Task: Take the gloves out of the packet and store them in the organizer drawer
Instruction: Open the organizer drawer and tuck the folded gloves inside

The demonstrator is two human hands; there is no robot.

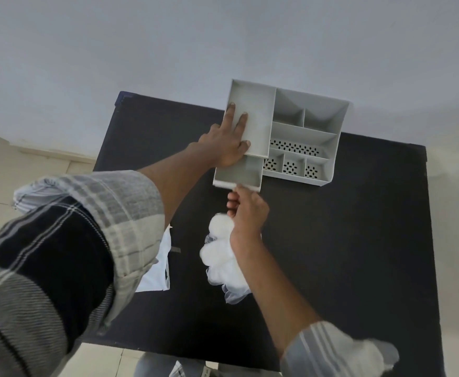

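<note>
A grey plastic organizer (pixel 341 131) with several compartments stands at the far side of the black table (pixel 359 240). My left hand (pixel 223 142) lies flat on its closed left top, fingers spread, thumb at the front edge. Below that top, the drawer (pixel 239 172) is pulled partly out toward me and looks empty. My right hand (pixel 247 213) pinches the drawer's front handle. A bunch of clear-white gloves (pixel 220 257) sits under my right palm and wrist; I cannot tell whether the hand holds it or it rests on the table. The white packet (pixel 159 270) lies partly under my left sleeve.
The table backs against a pale wall, with tiled floor to the left and at its near edge. The organizer's right compartments have perforated bottoms (pixel 293 148). A bit of white cloth (pixel 29 197) shows behind my left arm.
</note>
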